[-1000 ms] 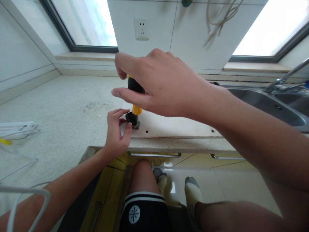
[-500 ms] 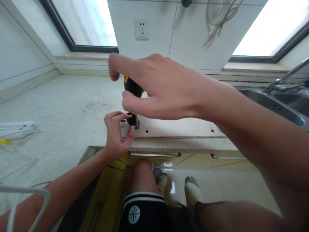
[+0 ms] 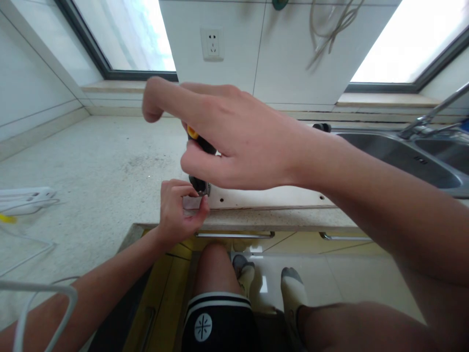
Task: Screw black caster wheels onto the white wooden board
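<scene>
My right hand (image 3: 234, 137) is wrapped from above around a black and yellow screwdriver (image 3: 201, 142), with the forefinger reaching out past the handle. Most of the tool and its tip are hidden beneath the hand. Just below, the fingertips and thumb of my left hand (image 3: 179, 205) pinch a small black caster (image 3: 198, 184) by its metal bracket. The caster stands at the left end of a white board (image 3: 271, 196) with small holes along its front edge. What lies between the left fingertips cannot be made out.
The board lies on a speckled countertop (image 3: 110, 161), near its front edge. A steel sink (image 3: 388, 151) with a tap is on the right. A second black object (image 3: 321, 127) sits behind my right wrist. A white power strip (image 3: 29, 198) and cables are at the left.
My right hand has shifted slightly left and down, its forefinger stretched further out. My left fingertips have moved a little lower and right, closing in on the bracket.
</scene>
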A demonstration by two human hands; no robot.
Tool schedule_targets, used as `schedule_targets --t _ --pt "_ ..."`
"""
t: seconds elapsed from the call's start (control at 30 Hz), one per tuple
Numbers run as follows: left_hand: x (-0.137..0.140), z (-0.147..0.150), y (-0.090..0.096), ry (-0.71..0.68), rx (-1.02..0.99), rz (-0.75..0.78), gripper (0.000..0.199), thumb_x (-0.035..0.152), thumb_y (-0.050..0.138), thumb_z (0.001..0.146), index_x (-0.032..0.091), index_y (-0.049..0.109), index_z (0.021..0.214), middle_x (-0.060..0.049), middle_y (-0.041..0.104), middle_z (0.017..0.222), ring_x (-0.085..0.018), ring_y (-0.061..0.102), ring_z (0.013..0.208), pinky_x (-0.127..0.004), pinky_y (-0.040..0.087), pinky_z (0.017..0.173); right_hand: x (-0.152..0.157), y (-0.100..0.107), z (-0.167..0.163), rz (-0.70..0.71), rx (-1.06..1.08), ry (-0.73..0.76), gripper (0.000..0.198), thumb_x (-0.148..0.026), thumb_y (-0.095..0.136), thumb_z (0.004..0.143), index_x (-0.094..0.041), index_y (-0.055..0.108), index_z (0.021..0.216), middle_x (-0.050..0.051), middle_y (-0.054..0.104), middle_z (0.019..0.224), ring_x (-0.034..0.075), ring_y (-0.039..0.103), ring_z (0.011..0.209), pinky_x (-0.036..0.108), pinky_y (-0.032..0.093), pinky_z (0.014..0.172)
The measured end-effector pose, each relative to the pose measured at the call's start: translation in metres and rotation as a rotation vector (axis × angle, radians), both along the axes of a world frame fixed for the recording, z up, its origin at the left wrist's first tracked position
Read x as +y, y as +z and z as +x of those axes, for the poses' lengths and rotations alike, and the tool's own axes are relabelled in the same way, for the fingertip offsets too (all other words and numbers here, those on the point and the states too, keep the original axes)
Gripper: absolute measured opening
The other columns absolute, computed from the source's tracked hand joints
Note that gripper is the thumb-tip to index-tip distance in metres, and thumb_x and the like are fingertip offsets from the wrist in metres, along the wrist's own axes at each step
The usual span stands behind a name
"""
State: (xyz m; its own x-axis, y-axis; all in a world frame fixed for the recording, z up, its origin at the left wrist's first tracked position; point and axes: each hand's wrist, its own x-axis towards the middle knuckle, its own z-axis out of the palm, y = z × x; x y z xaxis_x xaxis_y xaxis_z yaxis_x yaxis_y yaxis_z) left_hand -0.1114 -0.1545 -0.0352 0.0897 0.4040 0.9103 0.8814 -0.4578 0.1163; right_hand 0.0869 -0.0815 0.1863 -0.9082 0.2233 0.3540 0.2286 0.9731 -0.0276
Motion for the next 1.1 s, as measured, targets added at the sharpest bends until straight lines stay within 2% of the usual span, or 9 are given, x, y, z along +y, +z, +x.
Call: schedule_targets --t 0.07,0.2,0.33,0.43,0.6,0.73,0.8,0.9,1.1 --pt "0.001 0.000 0.004 -0.022 0.040 -0.015 0.029 0.016 0.083 0.095 0.026 0.056 0.096 0.002 0.064 0.080 -0.022 0.062 0.076 -0.040 0.047 0.076 0.000 0.000 0.000 -0.004 0.015 -0.008 0.045 -0.028 0.051 0.102 -0.025 0.057 0.147 0.004 0.074 0.129 0.023 0.066 0.105 0.035 0.036 0.078" --pt "0.001 -0.002 0.011 -0.013 0.227 -0.071 0.037 0.022 0.084 0.102 0.026 0.054 0.081 0.005 0.062 0.063 -0.019 0.058 0.060 -0.040 0.042 0.068 0.001 -0.001 -0.001 0.074 0.029 -0.257 0.029 -0.042 0.048 0.113 -0.025 0.062 0.132 0.006 0.071 0.095 0.027 0.067 0.091 0.034 0.034 0.076" --pt "-0.003 -0.005 0.015 0.064 0.264 -0.152 0.030 0.031 0.081 0.107 0.023 0.066 0.083 0.004 0.072 0.066 -0.019 0.066 0.055 -0.039 0.045 0.061 0.001 0.000 0.004 -0.006 0.012 -0.134 0.044 -0.033 0.051 0.106 -0.026 0.055 0.150 0.001 0.070 0.095 0.023 0.064 0.085 0.033 0.034 0.075" --pt "-0.010 -0.006 0.020 0.121 0.323 -0.158 0.023 0.033 0.081 0.109 0.021 0.074 0.090 0.002 0.078 0.070 -0.020 0.071 0.056 -0.038 0.046 0.059 -0.001 0.000 0.006 0.042 0.011 -0.223 0.037 -0.044 0.048 0.111 -0.025 0.065 0.137 0.004 0.070 0.093 0.026 0.064 0.087 0.035 0.033 0.076" --pt "-0.016 -0.002 0.029 0.182 0.434 -0.125 0.028 0.033 0.077 0.111 0.022 0.076 0.086 0.002 0.073 0.061 -0.021 0.069 0.051 -0.040 0.039 0.055 -0.008 -0.001 0.008 0.007 0.009 -0.100 0.052 -0.029 0.052 0.099 -0.024 0.059 0.150 -0.001 0.073 0.105 0.020 0.059 0.084 0.034 0.030 0.073" --pt "-0.016 0.001 0.026 0.227 0.361 -0.201 0.027 0.035 0.071 0.113 0.023 0.079 0.091 0.002 0.073 0.061 -0.021 0.068 0.051 -0.038 0.039 0.056 -0.011 0.001 0.010 0.055 -0.013 -0.215 0.040 -0.055 0.046 0.114 -0.026 0.069 0.129 0.001 0.066 0.087 0.022 0.053 0.082 0.035 0.025 0.072" --pt "-0.016 0.001 0.024 0.242 0.303 -0.263 0.026 0.037 0.070 0.113 0.024 0.082 0.094 0.002 0.073 0.061 -0.021 0.067 0.051 -0.037 0.038 0.056 -0.011 0.004 0.012 0.005 -0.020 -0.199 0.038 -0.050 0.041 0.115 -0.027 0.069 0.127 0.000 0.061 0.080 0.021 0.050 0.078 0.036 0.024 0.073" --pt "-0.016 0.002 0.021 0.264 0.266 -0.309 0.035 0.041 0.070 0.110 0.026 0.077 0.079 -0.001 0.070 0.058 -0.023 0.063 0.049 -0.039 0.031 0.056 -0.010 0.006 0.016 -0.140 -0.032 -0.033 0.047 -0.030 0.050 0.099 -0.024 0.060 0.145 -0.003 0.061 0.080 0.019 0.047 0.073 0.036 0.025 0.073" --pt "-0.016 -0.001 0.015 0.255 0.194 -0.386 0.032 0.042 0.070 0.108 0.027 0.078 0.081 -0.001 0.069 0.059 -0.024 0.061 0.052 -0.038 0.032 0.058 -0.015 0.004 0.017 -0.073 -0.014 -0.159 0.030 -0.048 0.049 0.111 -0.028 0.055 0.132 -0.001 0.064 0.083 0.024 0.057 0.083 0.036 0.028 0.075"
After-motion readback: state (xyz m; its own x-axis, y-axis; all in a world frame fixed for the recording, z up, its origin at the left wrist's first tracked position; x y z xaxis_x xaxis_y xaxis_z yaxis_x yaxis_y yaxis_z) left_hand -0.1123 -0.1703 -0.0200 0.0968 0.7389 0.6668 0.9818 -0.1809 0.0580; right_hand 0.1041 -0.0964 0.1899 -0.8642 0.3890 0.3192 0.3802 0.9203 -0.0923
